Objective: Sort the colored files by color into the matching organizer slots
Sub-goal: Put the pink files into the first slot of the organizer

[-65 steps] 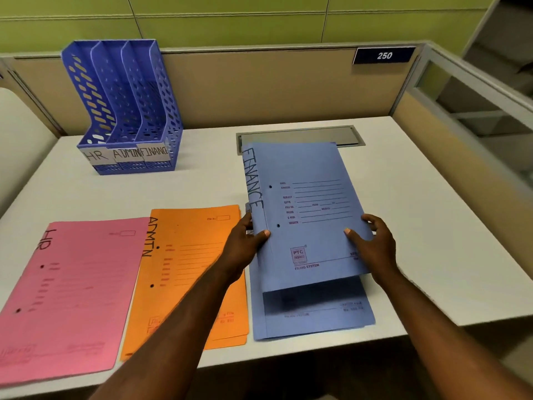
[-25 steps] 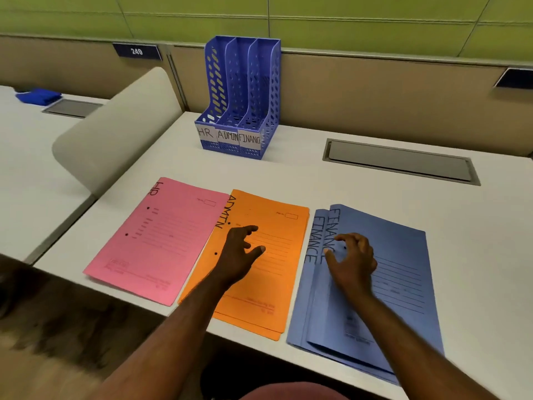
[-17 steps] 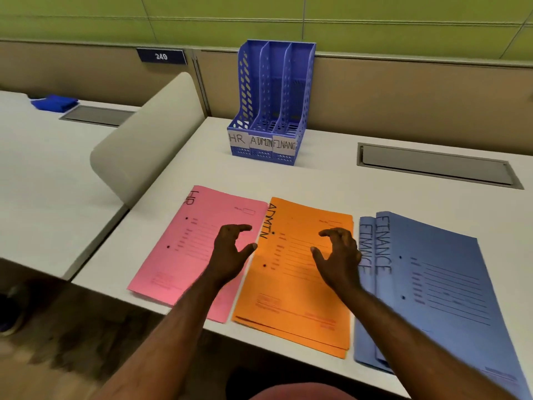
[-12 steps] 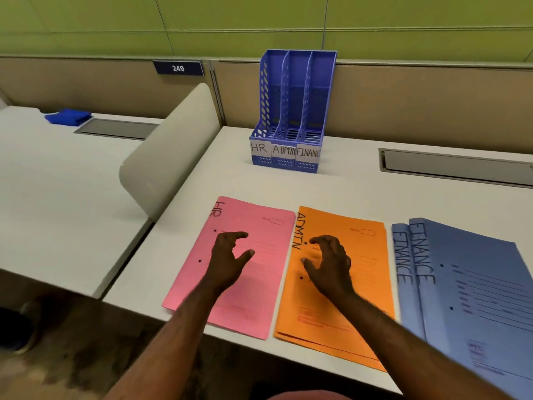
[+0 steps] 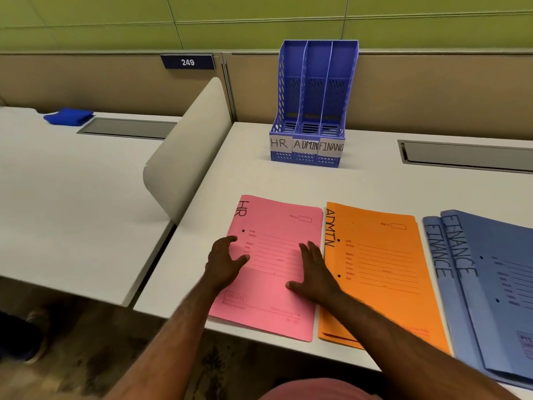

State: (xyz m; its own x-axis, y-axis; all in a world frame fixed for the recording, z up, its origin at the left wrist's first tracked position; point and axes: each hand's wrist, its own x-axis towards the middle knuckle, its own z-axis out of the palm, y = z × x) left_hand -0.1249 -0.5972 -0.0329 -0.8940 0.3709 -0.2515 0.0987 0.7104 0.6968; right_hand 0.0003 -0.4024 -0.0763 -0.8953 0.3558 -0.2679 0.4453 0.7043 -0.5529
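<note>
Both hands have moved over from the orange files [image 5: 380, 272] to the pink file [image 5: 274, 267], left hand [image 5: 223, 262] and right hand [image 5: 313, 272] in open grip at its two sides, probably to lift it evenly.

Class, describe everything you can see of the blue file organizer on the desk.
The blue file organizer looks like perforated plastic, standing upright at the back of the desk near the partition. Two dividers form three empty slots, with white paper labels reading HR, ADMIN and FINANC left to right. Nothing touches it but the desk.
</note>
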